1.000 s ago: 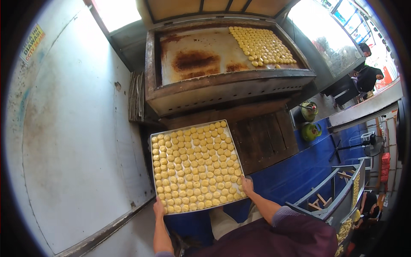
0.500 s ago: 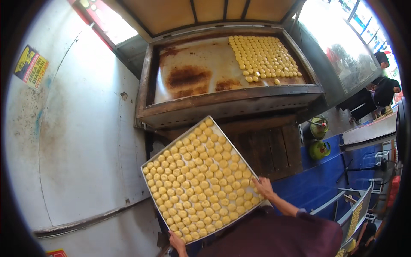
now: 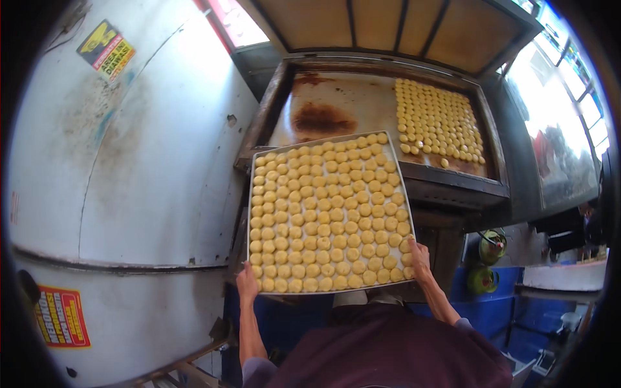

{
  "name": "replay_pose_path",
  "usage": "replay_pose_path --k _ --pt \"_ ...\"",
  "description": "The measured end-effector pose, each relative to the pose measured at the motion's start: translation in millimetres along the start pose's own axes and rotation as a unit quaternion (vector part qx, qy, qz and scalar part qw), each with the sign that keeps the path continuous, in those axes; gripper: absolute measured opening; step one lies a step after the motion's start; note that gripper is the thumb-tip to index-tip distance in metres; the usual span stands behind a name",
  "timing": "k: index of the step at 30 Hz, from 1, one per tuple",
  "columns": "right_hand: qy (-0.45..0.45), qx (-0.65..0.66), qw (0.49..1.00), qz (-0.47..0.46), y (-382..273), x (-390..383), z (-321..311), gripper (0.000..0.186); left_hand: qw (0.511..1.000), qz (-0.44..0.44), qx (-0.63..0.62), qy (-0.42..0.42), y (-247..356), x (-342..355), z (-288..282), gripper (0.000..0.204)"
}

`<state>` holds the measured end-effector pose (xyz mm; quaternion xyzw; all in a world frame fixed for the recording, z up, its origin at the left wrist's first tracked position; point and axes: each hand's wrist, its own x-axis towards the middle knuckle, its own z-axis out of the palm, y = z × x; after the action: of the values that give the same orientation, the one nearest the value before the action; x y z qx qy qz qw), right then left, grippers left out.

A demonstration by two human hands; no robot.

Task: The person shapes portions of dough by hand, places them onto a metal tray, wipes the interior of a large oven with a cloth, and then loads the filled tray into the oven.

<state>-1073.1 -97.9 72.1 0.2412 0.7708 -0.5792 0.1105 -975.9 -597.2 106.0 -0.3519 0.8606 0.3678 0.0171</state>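
Between both hands I carry a square metal baking tray (image 3: pixel 331 290), covered with rows of small round yellow dough balls (image 3: pixel 323 220). My left hand (image 3: pixel 246 283) grips the tray's near left corner, and my right hand (image 3: pixel 419 257) grips its right side close to the near corner. The tray's far edge overlaps the front rim of a wide, shallow griddle (image 3: pixel 375 87) with a wooden frame. On the griddle's right part lie many similar yellow rounds (image 3: pixel 440 116); its left part shows a bare plate with brown scorch stains. Fingers under the tray are hidden.
A raised lid (image 3: pixel 388 26) with dark bars stands behind the griddle. White wall panels (image 3: pixel 162 161) rise at the left. Green gas cylinders (image 3: pixel 484 279) stand on the blue floor at the right, near a white counter (image 3: pixel 563 277). A glass pane (image 3: pixel 559 129) flanks the griddle.
The tray has turned nearly square to the griddle and moved up toward it, now overlapping its front rim. Both hands still hold it. The view has shifted.
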Motion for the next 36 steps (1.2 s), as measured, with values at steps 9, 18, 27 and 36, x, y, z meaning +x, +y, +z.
replay_pose_path --k 9,18,27,36 --pt "-0.001 0.082 0.995 0.053 -5 91 35 0.059 0.997 0.037 0.064 -0.030 53 119 26 0.078" --pt "-0.046 0.226 0.965 0.125 -67 88 53 0.049 0.986 0.078 -0.040 -0.139 86 202 18 0.051" --pt "0.025 -0.264 0.902 -0.341 -89 111 48 0.040 0.958 -0.045 -0.149 -0.241 127 253 1 0.046" --pt "-0.077 -0.286 0.871 -0.391 -222 148 24 0.051 0.928 -0.038 -0.245 -0.279 204 305 -37 0.043"
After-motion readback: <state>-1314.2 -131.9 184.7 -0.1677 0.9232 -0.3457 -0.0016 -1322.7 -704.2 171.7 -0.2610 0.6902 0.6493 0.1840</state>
